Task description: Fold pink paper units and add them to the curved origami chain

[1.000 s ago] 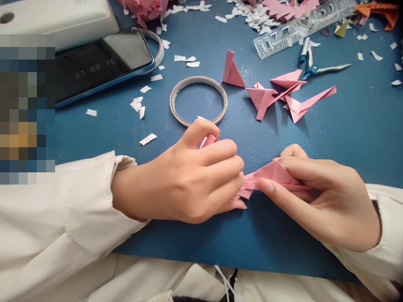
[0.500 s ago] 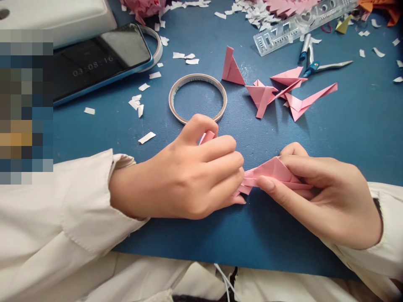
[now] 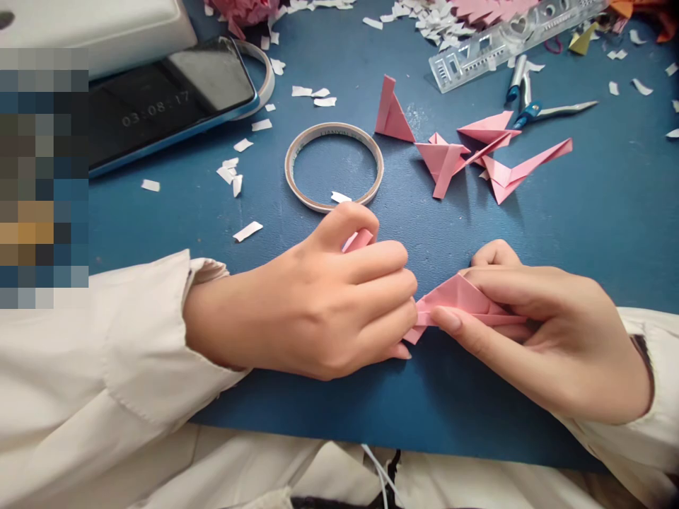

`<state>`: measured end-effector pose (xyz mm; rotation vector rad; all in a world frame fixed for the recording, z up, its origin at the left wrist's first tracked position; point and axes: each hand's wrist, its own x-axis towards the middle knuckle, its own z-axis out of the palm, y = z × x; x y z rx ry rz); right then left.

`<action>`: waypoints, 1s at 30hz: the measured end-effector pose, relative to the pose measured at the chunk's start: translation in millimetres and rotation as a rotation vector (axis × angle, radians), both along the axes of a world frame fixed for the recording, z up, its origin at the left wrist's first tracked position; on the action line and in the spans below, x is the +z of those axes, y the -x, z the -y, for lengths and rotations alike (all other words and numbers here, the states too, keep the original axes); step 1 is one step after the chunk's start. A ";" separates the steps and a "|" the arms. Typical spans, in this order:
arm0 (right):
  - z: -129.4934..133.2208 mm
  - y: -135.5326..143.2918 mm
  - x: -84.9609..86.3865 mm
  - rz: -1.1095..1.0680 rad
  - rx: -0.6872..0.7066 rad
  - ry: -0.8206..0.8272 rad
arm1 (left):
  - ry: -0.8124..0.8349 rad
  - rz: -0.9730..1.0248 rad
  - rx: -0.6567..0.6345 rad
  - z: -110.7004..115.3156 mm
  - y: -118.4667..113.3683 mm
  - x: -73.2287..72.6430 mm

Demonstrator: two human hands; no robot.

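On the near side, a folded pink paper piece [image 3: 457, 293] is pinched by the right hand [image 3: 567, 332] and clasped in the curled left hand [image 3: 318, 311].

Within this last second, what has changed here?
The left hand shifted slightly right and nearer the person, uncovering a white paper scrap by the nearer tape roll. The smartphone display went from 03:08:16 to 03:08:17. The right hand still holds pink folded paper; the clear ruler stayed put.
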<state>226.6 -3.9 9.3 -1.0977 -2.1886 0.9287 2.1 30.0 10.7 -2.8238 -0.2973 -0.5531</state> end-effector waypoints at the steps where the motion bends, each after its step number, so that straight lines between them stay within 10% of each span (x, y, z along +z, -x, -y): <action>1: 0.2 0.4 0.1 0.002 -0.005 0.004 | 0.001 0.001 0.002 0.0 0.0 -0.2; 30: 7.9 8.3 3.5 0.000 -0.118 0.009 | 0.092 0.112 0.088 2.9 -1.3 -4.9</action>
